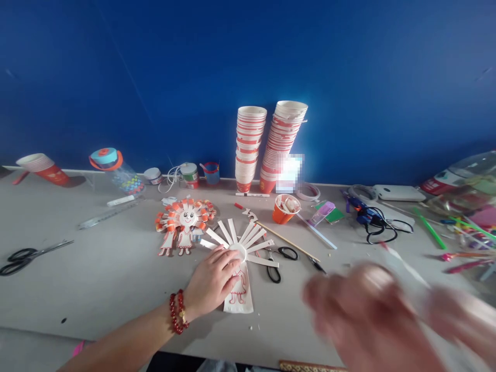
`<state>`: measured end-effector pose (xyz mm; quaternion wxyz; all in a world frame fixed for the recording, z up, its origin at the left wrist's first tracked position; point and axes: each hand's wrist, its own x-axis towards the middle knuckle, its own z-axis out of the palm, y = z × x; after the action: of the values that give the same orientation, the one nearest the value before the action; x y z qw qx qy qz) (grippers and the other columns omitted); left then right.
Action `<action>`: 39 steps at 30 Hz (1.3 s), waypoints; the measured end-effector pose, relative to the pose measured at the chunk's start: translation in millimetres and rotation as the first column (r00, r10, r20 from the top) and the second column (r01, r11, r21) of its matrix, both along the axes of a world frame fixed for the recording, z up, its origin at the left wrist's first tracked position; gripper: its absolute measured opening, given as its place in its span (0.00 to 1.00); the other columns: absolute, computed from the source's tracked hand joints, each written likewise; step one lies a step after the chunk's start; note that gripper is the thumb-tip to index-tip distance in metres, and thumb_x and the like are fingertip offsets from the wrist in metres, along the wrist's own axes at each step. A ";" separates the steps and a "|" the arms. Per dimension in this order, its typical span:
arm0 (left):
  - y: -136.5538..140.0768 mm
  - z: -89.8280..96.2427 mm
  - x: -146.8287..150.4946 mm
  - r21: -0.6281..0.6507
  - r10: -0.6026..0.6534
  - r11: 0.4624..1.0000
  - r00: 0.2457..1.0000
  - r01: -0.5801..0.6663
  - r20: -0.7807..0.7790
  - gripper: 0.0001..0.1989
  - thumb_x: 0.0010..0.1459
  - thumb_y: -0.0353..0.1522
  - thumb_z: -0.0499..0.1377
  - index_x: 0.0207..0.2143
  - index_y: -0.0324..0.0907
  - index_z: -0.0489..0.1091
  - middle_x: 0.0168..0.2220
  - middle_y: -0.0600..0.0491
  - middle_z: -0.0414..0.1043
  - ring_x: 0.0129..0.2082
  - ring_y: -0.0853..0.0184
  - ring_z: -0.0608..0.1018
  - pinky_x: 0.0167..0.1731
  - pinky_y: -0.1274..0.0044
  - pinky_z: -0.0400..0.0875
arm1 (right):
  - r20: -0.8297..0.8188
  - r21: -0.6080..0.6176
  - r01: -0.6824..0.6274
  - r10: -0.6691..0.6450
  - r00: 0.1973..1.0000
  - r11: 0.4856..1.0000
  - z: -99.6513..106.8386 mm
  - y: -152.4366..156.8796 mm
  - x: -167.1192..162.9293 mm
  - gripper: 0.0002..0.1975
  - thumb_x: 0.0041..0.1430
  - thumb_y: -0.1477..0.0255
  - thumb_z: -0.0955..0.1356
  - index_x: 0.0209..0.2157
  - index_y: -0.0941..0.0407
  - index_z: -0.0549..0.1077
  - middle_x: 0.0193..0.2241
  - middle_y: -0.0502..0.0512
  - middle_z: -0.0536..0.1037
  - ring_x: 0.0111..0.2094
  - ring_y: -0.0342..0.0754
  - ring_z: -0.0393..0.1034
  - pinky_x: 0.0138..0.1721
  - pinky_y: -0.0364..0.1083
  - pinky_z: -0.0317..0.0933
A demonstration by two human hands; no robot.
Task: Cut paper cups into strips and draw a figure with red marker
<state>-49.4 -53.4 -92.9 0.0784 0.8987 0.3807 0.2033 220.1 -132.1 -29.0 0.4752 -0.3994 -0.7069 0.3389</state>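
My left hand [217, 274], with a red bead bracelet at its wrist, lies with fingers outstretched on a cut paper cup. White strips fan out around the cup's round base [240, 250]. Below it extends a white paper piece [246, 298] with a red drawn dress and legs, partly under my fingers. My right hand [368, 305] is a motion-smeared shape at the lower right; its fingers cannot be made out. Near it runs a thin white strip with a red end [405, 263]; whether it is held cannot be told. Another blurred skin-coloured shape shows at the right edge.
Finished paper dolls [187, 222] with orange-tipped strips lie left of my hand. Scissors [274, 263] rest beside the cut cup; another pair [23, 258] lies far left. Behind stand tall cup stacks [250, 150], an orange cup of scraps [284, 212] and a blue glue gun [366, 214].
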 end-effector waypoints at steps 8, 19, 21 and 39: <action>2.1 -3.0 -5.7 -0.023 -0.044 0.999 0.998 0.044 0.036 0.11 0.64 0.29 0.50 0.46 0.42 0.68 0.53 0.49 0.72 0.52 0.64 0.73 0.61 0.63 0.60 | 0.546 0.157 -0.033 -0.059 0.836 0.987 -6.0 134.8 -61.7 0.14 0.62 0.78 0.61 0.48 0.56 0.68 0.43 0.62 0.77 0.43 0.56 0.71 0.43 0.51 0.64; 2.3 -7.7 -6.9 0.012 -0.038 0.999 0.999 0.038 0.027 0.12 0.65 0.31 0.51 0.48 0.41 0.70 0.52 0.49 0.74 0.52 0.63 0.75 0.61 0.63 0.59 | 0.806 -0.024 -0.303 0.198 0.558 0.953 -33.5 199.2 -70.6 0.20 0.47 0.87 0.62 0.40 0.56 0.73 0.33 0.55 0.74 0.40 0.51 0.67 0.38 0.43 0.57; 2.5 -7.2 -6.7 0.001 -0.039 0.999 0.999 0.039 0.026 0.12 0.65 0.31 0.51 0.47 0.41 0.70 0.51 0.49 0.75 0.52 0.62 0.75 0.61 0.63 0.59 | 0.815 -0.046 -0.319 0.220 0.536 0.947 -31.5 201.9 -70.3 0.20 0.46 0.87 0.63 0.39 0.55 0.74 0.31 0.54 0.72 0.38 0.51 0.67 0.35 0.42 0.56; 0.9 -4.3 -5.9 -0.043 -0.034 0.999 0.999 0.034 -0.003 0.13 0.64 0.32 0.52 0.49 0.42 0.69 0.53 0.50 0.72 0.55 0.63 0.72 0.62 0.65 0.58 | 0.830 -0.140 -0.394 0.324 0.453 0.908 -31.7 213.7 -70.6 0.20 0.44 0.88 0.63 0.36 0.54 0.70 0.31 0.53 0.69 0.38 0.50 0.64 0.35 0.42 0.56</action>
<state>-55.3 -52.5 -97.2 0.1004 0.9036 0.3696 0.1921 149.5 81.6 -60.8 0.0094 -0.3360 -0.9260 0.1720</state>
